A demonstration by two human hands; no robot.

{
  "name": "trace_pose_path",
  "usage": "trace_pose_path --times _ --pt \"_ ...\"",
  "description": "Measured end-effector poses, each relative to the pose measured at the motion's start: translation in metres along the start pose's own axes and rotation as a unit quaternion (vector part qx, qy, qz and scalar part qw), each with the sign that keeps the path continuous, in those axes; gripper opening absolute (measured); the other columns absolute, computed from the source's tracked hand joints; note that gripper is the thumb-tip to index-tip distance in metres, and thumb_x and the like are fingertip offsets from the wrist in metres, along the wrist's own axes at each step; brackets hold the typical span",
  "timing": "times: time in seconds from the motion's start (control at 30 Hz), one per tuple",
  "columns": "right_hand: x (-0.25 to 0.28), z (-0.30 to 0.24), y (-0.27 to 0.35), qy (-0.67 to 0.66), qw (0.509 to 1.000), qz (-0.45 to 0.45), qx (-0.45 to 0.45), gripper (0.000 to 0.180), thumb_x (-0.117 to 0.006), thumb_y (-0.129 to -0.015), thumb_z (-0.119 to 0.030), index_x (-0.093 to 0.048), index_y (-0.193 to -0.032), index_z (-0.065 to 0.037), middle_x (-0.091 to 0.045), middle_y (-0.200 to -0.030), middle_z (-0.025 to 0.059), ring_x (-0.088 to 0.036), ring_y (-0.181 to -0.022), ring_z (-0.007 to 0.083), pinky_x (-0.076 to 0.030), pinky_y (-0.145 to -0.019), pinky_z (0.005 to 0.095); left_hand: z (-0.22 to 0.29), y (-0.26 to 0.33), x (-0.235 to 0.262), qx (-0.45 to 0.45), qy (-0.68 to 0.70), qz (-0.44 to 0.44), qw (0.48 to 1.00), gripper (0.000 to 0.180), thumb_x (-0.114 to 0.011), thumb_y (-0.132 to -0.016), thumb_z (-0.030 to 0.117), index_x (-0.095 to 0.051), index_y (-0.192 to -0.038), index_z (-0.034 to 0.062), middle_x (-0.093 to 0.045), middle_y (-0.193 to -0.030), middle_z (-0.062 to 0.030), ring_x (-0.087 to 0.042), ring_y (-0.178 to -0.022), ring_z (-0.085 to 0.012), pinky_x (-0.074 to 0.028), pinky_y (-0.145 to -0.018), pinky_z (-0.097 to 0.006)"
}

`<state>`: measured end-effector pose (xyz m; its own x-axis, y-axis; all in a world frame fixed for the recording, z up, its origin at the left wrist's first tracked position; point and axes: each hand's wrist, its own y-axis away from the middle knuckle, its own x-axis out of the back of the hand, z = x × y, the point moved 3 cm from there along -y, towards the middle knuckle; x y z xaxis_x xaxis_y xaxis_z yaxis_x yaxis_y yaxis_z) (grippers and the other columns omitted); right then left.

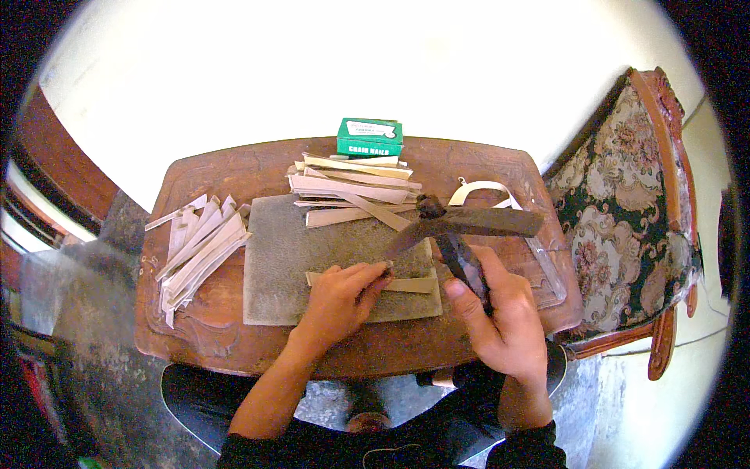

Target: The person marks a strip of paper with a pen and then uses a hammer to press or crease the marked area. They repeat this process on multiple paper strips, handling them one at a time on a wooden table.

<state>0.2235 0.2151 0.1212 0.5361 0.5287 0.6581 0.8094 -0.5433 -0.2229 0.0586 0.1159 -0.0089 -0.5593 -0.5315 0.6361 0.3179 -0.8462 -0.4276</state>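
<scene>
My right hand is wrapped round the handle of a dark hammer. The hammer's head is raised above the grey slab, just beyond my left fingertips. My left hand rests low over the slab, its thumb and fingers pinched at a tiny pale thing that is too small to name. Beneath those fingers a flat beige strip lies across the grey slab; my hand hides its middle part.
Similar strips lie in a pile behind the slab and a bundle to its left. A green box stands at the back of the wooden table. A curved white band lies at right, near a floral chair.
</scene>
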Motion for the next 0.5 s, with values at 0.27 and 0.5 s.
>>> trace_pose_path --times 0.27,0.5 --pt "-0.007 0.016 -0.004 -0.004 0.999 -0.014 -0.04 0.028 -0.062 -0.094 -0.021 -0.054 -0.112 -0.001 -0.062 -0.075 0.0231 -0.063 -0.072 0.0445 -0.046 -0.06 0.0495 0.0 0.001 0.001 -0.006 0.031 0.021 0.999 0.018 -0.064 -0.088 0.014 -0.067 -0.105 0.0076 -0.07 -0.092 -0.0115 -0.066 -0.078 -0.0327 -0.047 -0.066 -0.042" --pt "-0.011 0.022 -0.007 -0.075 0.997 0.021 -0.026 0.027 -0.058 -0.097 -0.022 -0.054 -0.113 -0.001 -0.059 -0.069 0.0128 -0.06 -0.056 0.0285 -0.046 -0.053 0.0406 0.001 0.001 0.002 0.012 0.002 0.009 1.0 0.017 -0.068 -0.086 0.014 -0.069 -0.101 0.0056 -0.071 -0.094 -0.013 -0.067 -0.081 -0.033 -0.051 -0.069 -0.041"
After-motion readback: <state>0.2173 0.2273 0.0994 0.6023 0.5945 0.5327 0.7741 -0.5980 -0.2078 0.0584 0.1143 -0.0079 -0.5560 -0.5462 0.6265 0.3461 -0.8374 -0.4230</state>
